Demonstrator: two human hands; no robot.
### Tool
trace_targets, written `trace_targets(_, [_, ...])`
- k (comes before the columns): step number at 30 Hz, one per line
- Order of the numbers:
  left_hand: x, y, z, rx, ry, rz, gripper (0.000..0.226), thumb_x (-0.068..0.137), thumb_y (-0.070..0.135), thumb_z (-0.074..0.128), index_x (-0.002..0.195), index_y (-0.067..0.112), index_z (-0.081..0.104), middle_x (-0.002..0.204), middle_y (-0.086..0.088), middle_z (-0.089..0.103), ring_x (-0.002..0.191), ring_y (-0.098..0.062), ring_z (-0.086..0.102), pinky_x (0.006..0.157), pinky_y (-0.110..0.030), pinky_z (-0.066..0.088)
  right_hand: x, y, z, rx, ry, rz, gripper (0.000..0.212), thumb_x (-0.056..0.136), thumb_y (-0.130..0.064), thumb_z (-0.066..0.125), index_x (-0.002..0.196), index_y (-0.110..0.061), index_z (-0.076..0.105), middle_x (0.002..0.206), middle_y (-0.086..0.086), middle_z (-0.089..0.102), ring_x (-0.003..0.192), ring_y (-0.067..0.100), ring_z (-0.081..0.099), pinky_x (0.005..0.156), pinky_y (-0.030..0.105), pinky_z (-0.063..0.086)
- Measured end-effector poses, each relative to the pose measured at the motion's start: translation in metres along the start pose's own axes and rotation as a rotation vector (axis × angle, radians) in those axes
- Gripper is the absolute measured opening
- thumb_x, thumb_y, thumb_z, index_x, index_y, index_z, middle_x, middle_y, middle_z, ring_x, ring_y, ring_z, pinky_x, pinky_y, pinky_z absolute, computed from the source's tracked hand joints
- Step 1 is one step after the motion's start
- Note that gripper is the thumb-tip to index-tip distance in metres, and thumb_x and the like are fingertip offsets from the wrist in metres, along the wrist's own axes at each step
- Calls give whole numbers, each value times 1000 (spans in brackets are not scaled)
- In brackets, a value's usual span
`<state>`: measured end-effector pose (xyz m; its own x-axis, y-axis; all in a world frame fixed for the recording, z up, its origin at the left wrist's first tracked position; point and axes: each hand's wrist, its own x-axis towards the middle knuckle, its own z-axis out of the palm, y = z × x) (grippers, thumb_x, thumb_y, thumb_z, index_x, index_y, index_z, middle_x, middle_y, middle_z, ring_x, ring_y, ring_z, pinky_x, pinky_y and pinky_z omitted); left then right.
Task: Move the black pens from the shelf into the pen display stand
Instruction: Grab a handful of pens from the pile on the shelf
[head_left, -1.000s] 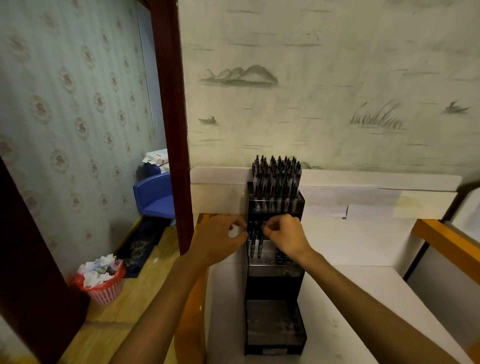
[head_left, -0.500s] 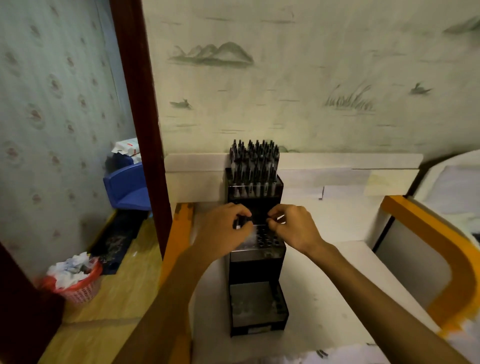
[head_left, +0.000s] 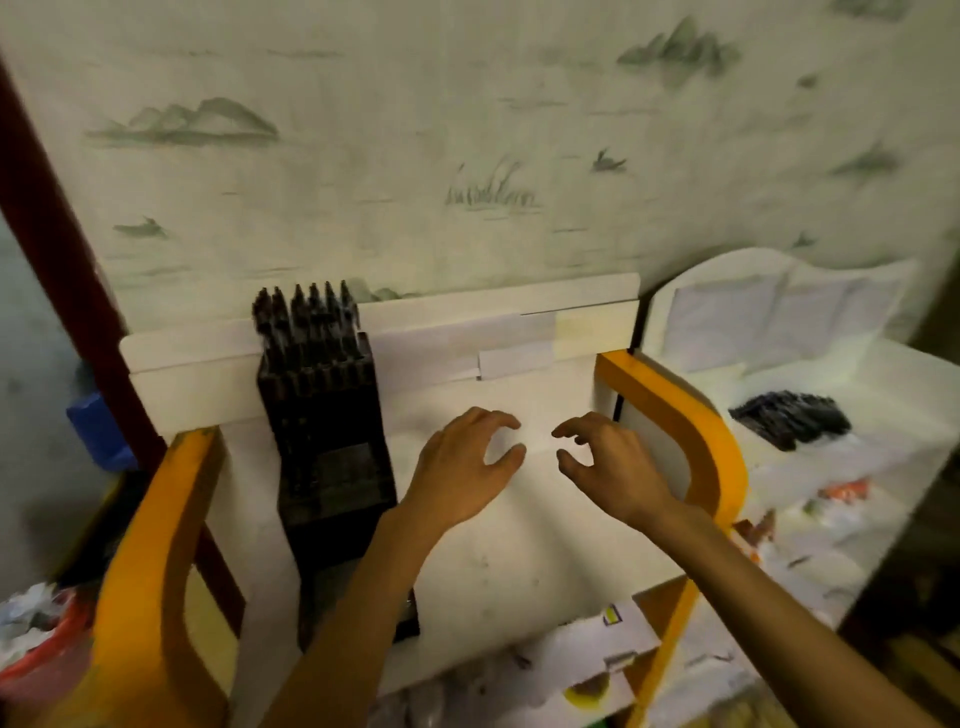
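Stand's pens (head_left: 306, 317) upright — tips up

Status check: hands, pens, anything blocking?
Left hand and right hand open, empty. Black pens piled on right shelf. Stand left. Orange rail between.

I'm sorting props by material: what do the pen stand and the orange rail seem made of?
Pen stand: probably hard black plastic, matte to slightly glossy, going by its moulded tiers and dull sheen; blur leaves it open. Orange rail: smooth, evenly coloured curved edging with a soft shine, likely painted or laminated wood or plastic; I cannot tell which.
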<state>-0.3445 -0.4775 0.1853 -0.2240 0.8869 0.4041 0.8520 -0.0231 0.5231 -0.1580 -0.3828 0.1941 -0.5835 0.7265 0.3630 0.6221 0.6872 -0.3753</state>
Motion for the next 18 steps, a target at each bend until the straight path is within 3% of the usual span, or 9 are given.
trace_targets(4, [13,63,52,-26,-16,11,30,94,52,58,123,43,57,127,16,59,99,0,54,81,-13,39,-41,73,-46,-31,43,43,29,91,-28,64,118,-22,68,119,-3,68,101,14,64,76,22,43])
trace_targets(8, [23,130,109,-46,-64,55,33,95,51,58,125,40,57,126,15,60,104,-4,57,74,-8,37,-80,154,-90,-40,36,102,28,93,-28,61,120,-23,67,119,-2,67,100,17,64,79,30,50])
trace_targets(10, [27,160,136,-64,-78,90,32,95,50,58,125,38,57,124,15,61,105,-5,58,76,-11,41,-99,190,-106,-35,35,146,29,93,-30,61,121,-24,66,120,-2,67,99,15,64,80,31,52])
trace_targets(14, [34,211,187,-83,-115,116,30,94,49,57,122,38,58,111,13,62,105,-10,60,82,-30,52,-123,253,-131,-17,48,205,27,95,-33,60,119,-23,67,120,-3,68,98,14,65,79,31,51])
trace_targets(16, [39,233,209,-73,-138,107,29,94,49,57,121,40,58,105,14,59,102,-11,60,75,-26,47,-129,279,-141,-6,55,238,27,95,-35,59,118,-23,67,119,-3,68,97,14,66,79,32,52])
trace_targets(18, [46,252,230,-53,-146,102,29,94,47,58,122,39,59,114,12,61,102,-10,59,75,-23,44,-133,303,-148,-8,54,262,28,96,-36,59,118,-22,67,119,-2,68,98,14,66,79,34,52])
